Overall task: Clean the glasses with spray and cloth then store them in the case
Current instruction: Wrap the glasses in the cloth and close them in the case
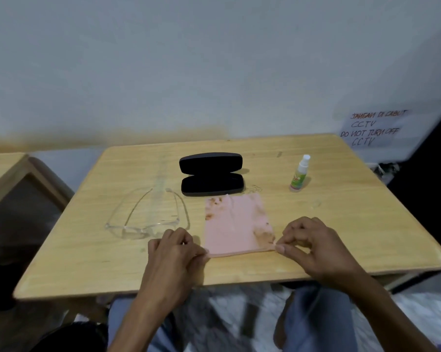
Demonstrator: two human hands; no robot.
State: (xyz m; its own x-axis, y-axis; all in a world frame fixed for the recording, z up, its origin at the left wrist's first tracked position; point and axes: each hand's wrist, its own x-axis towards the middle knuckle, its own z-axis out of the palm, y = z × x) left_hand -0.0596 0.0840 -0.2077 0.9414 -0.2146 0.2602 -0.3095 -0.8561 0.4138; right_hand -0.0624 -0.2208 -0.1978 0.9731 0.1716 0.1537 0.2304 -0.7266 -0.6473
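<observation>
- Both hands are engaged at the near edge of the flat, stained pink cleaning cloth (236,224): its near left corner is pinched by the left hand (172,252), its near right corner by the right hand (313,246).
- It cannot be told whether the cloth is being smoothed out or picked up; either way, both corners should be kept level so that no fold is formed.
- For wiping, the brown-stained patches are best kept away from the lenses.
- Just left of the cloth, on the pale wooden surface (341,219), the clear-framed glasses (143,224) lie with their arms unfolded, untouched.
- Beyond the cloth, the black hard-shell case (212,174) stands open, ready for storing.
- To the right, well apart from the hands, the small white-capped spray bottle (300,174) stands upright; spraying appears not yet done.
</observation>
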